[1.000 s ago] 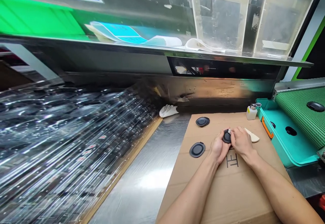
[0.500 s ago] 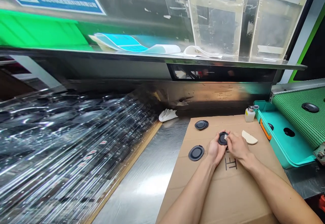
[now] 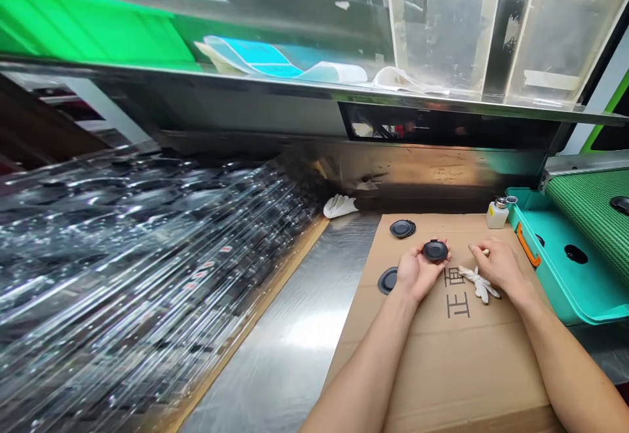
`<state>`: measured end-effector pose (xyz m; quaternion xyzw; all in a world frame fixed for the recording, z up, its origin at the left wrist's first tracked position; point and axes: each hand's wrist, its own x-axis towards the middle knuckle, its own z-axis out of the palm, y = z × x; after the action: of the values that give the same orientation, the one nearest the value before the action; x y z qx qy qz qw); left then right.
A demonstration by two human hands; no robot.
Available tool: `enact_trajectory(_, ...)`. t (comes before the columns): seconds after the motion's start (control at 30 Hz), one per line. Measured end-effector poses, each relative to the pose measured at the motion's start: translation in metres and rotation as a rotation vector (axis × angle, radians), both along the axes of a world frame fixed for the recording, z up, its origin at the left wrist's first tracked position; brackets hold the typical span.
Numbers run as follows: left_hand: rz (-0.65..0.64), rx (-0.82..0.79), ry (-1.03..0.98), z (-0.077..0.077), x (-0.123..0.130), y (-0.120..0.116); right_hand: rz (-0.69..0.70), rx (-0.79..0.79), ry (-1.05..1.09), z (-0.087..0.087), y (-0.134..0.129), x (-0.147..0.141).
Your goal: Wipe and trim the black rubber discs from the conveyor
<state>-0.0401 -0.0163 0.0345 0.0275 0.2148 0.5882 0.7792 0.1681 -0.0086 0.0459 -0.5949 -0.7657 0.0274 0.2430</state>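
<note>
My left hand [image 3: 421, 270] is palm up above the cardboard sheet [image 3: 432, 367], its fingers around a round black plastic lid [image 3: 435, 250] with a small tab. To its right, my right hand [image 3: 498, 266] has its fingers closed over the spot where a cream half-round pad lay; only a pale edge of the pad [image 3: 486, 251] shows between them. Just below these fingers lies a crumpled white cloth [image 3: 479, 283] with finger-like ends, seemingly a glove. Two more places hold black lids: a small stack [image 3: 402, 228] at the back and one lid [image 3: 388, 280] partly behind my left wrist.
A small white pump bottle [image 3: 497, 213] stands at the back right, beside a turquoise bin [image 3: 545, 276] containing black pieces. A green conveyor belt [image 3: 590, 204] runs above the bin. On the left are plastic-wrapped trays [image 3: 162, 289]; a white glove [image 3: 340, 206] lies near their corner.
My right hand has left the lid and moved right, onto the pad. The white cloth now lies on the cardboard. My left hand still holds the lid. The camera view has shifted slightly.
</note>
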Motion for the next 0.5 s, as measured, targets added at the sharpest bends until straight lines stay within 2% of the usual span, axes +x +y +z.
enact_trajectory(0.17,0.086,-0.031,-0.045,0.003,0.002,-0.001,-0.051,-0.035,-0.136,-0.007,0.009,0.015)
enact_trajectory(0.27,0.093,-0.024,-0.043,0.004,0.002,-0.002,-0.072,-0.103,-0.194,-0.006,0.009,0.019)
enact_trajectory(0.33,0.092,-0.014,-0.028,0.004,0.002,-0.002,-0.067,-0.092,-0.199,-0.003,0.007,0.018)
enact_trajectory(0.5,0.114,-0.003,0.093,0.001,0.0,-0.002,0.149,-0.06,-0.119,0.001,-0.005,-0.002)
